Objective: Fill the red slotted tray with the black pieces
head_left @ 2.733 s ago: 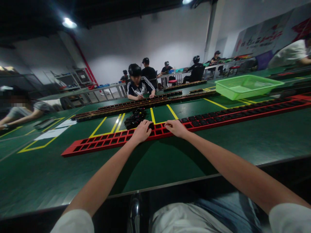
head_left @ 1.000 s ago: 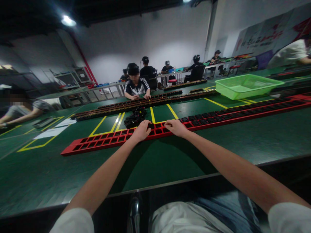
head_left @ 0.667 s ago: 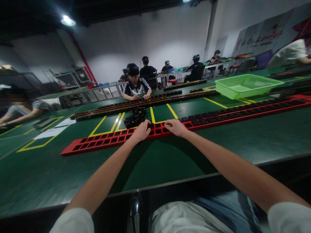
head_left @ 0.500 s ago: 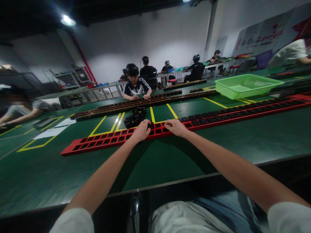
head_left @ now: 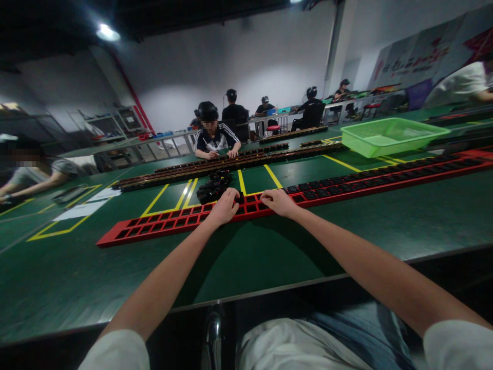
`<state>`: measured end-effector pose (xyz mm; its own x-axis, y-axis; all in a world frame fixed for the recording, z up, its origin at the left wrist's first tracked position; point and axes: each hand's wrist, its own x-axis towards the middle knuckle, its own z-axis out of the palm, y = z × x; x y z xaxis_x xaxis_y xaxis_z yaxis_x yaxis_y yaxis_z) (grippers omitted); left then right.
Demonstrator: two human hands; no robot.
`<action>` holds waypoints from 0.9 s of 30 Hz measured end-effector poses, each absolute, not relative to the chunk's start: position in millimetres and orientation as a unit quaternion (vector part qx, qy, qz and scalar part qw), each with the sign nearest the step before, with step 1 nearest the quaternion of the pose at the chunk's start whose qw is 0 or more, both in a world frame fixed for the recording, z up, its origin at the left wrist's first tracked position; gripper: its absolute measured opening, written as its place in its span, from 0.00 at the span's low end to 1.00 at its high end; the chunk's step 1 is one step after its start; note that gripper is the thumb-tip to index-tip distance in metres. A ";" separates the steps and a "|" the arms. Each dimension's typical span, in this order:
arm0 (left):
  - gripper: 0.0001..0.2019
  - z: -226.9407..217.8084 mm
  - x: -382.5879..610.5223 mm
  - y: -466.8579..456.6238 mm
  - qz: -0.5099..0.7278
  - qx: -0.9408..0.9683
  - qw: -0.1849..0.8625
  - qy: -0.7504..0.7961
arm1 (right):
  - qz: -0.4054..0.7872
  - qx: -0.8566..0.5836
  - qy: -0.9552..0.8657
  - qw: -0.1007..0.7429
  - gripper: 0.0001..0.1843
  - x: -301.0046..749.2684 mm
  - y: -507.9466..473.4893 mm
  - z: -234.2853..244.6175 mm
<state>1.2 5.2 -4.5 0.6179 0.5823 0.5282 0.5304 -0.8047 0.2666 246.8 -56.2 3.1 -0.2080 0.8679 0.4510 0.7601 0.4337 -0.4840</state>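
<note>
A long red tray [head_left: 119,235] with two rows of square slots lies across the table in front of me. My left hand [head_left: 226,206] is over its middle, fingers closed around a small black part [head_left: 241,197] that shows at the fingertips. Just to the right, my right hand [head_left: 280,202] rests over the same tray with its fingers curled together; whatever they pinch, if anything, is hidden. Black square parts [head_left: 321,193] fill the slots to the right of my hands, while the left slots are bare. Behind my left hand sits a loose pile of black parts [head_left: 211,189].
A green plastic basket [head_left: 393,139] stands at the right behind the tray. Long dark strips [head_left: 165,174] cross the table farther back, where a co-worker [head_left: 215,139] sits opposite. Paper sheets [head_left: 82,209] lie at the left. Yellow tape [head_left: 154,200] marks the green tabletop.
My hands have stayed almost in place over the tray. Across the table, the co-worker's head has shifted slightly to the left.
</note>
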 end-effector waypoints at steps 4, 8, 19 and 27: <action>0.11 -1.5 1.8 2.4 0.308 0.900 0.027 0.309 | 0.081 -0.530 -0.771 0.343 0.09 246.5 -57.0 4.0; 0.10 0.3 2.3 0.7 0.300 0.903 0.023 0.306 | 0.083 -0.532 -0.769 0.344 0.09 246.2 -58.7 5.4; 0.08 -2.6 2.5 3.0 0.300 0.898 0.037 0.318 | 0.085 -0.534 -0.769 0.342 0.09 245.5 -60.3 7.9; 0.10 -5.0 2.6 5.5 0.281 0.901 0.028 0.329 | 0.077 -0.533 -0.771 0.341 0.09 246.0 -58.9 6.4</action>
